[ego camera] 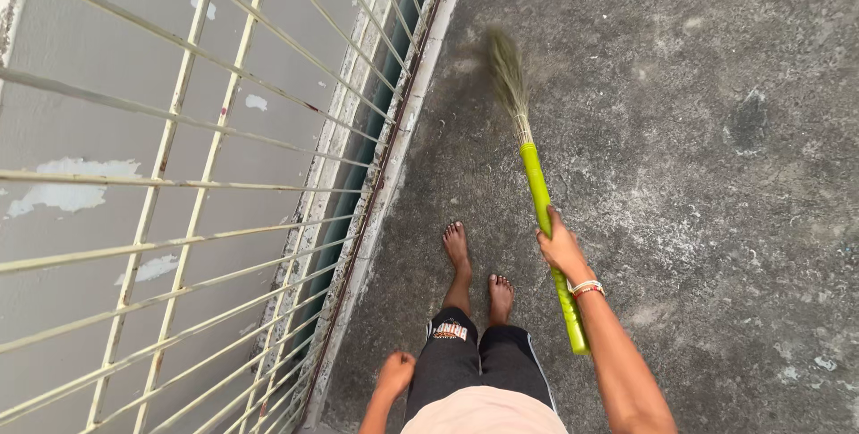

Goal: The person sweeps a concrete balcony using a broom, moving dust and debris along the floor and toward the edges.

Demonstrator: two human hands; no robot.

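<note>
My right hand (560,247) grips the green handle of a grass broom (537,185). The broom's blurred bristle head points up toward the base of the railing and touches the concrete floor (698,148). A bracelet sits on my right wrist. My left hand (395,373) hangs loose by my thigh with fingers curled and nothing in it. My bare feet (474,268) stand on the floor just left of the broom handle.
A pale metal railing (206,183) with horizontal and vertical bars runs along the left, set on a low concrete kerb (394,157). Beyond it is a wall with peeling paint. Rough, stained concrete stretches to the right.
</note>
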